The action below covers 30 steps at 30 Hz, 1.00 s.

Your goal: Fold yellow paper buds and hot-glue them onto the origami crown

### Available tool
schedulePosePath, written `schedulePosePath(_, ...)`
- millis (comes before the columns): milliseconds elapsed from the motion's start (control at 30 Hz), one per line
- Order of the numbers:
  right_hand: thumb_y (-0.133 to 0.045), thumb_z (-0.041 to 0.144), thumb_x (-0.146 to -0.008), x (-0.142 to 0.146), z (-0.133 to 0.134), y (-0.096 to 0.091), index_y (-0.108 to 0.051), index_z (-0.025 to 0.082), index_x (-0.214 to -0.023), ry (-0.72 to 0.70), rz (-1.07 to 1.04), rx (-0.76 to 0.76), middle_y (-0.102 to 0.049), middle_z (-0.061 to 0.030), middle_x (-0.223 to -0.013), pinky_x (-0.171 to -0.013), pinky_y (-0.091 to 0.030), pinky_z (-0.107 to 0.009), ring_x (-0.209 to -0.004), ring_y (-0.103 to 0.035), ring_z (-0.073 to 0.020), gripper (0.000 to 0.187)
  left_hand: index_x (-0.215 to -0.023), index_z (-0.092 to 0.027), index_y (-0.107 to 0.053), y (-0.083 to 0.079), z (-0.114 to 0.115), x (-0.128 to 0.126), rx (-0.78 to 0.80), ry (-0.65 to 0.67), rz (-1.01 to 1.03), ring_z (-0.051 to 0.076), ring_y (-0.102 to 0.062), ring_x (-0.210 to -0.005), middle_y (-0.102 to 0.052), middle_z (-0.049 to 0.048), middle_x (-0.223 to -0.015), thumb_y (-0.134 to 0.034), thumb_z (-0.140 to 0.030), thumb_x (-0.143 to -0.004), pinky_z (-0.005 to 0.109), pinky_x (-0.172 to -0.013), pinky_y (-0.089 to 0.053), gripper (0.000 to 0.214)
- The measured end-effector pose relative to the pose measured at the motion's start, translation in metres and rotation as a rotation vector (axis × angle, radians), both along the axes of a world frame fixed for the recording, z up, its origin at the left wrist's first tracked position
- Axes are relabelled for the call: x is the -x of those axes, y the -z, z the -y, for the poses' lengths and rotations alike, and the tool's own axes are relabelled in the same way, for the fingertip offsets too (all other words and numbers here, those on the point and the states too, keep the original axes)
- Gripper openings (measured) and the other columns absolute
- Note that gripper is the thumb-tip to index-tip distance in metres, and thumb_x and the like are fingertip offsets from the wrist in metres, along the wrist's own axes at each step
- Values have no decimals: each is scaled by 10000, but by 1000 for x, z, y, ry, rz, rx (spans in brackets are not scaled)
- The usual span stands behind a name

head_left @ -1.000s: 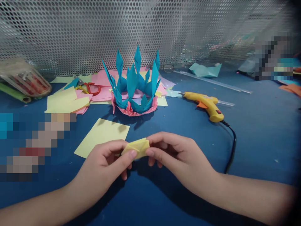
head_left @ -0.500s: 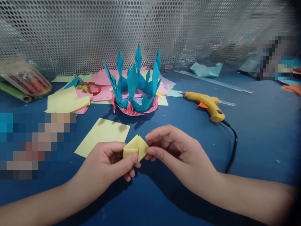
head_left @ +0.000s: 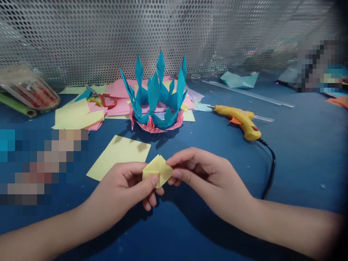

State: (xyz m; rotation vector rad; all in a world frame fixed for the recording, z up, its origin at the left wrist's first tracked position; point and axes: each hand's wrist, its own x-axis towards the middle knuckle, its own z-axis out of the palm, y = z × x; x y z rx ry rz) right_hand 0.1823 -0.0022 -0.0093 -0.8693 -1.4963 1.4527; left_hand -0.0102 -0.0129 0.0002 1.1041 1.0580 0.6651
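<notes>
A small folded yellow paper piece [head_left: 157,170] is held just above the blue table [head_left: 299,152]. My left hand [head_left: 123,190] pinches its left lower side between thumb and fingers. My right hand [head_left: 209,177] pinches its right corner with thumb and forefinger. A flat yellow paper sheet [head_left: 116,156] lies just beyond my left hand. Farther back stands a blue folded paper crown [head_left: 156,94] on a pink folded ring.
A yellow glue gun [head_left: 240,121] lies at the right, its black cord [head_left: 270,170] curving toward my right arm. Loose yellow and pink sheets [head_left: 78,116], red-handled scissors [head_left: 107,101] and a clear plastic bag [head_left: 27,90] lie at the back left. A perforated metal screen [head_left: 81,36] closes the back.
The yellow piece was turned from a flat, wide hold into a pointed, upright one. Both hands kept their pinch and shifted only slightly.
</notes>
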Motion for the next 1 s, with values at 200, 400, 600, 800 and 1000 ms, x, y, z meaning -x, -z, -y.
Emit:
schedulePosePath(200,-608,92,-863,0,-1,1,-657,196,-904,-14,-21,16,-694,38,-751,-663,-566,-103,-695,-689,-56,122,-722,-190,-737,1,1,-2,-28,-54,-39,45,-587,-465,-662,-67,-550,-690,-112,-761,91,-464,-483,99)
schedulePosePath(400,-624,115,-860,0,-2,2,-647,205,-913,-8,-9,8,-700,42,-743,-672,-566,-108,-703,-696,-61,107,-721,-190,-749,1,3,-1,-40,-76,-78,64,-593,-469,-669,-47,-532,-724,-208,-756,116,-472,-487,47)
schedulePosePath(600,-791,157,-738,-1,6,4,-584,220,-916,7,11,-113,-696,29,-811,-701,-583,-164,-739,-692,-97,280,-573,-187,-696,2,5,-4,-240,-86,-188,69,-562,-480,-627,-58,-493,-723,-200,-731,118,-472,-448,161)
schedulePosePath(800,-678,169,-854,-3,9,4,-587,205,-932,-8,176,-357,-692,2,-895,-720,-568,-144,-789,-675,-83,125,-622,-198,-737,2,7,-3,-234,-81,-209,79,-588,-513,-667,-47,-533,-735,-200,-722,122,-492,-460,100)
schedulePosePath(1000,-591,104,-900,-8,5,4,-602,202,-1068,-9,291,-517,-711,-19,-1060,-871,-535,-137,-997,-675,-86,195,-661,-218,-760,0,3,-4,-193,-98,-181,82,-618,-520,-708,-42,-563,-757,-207,-694,115,-500,-484,35)
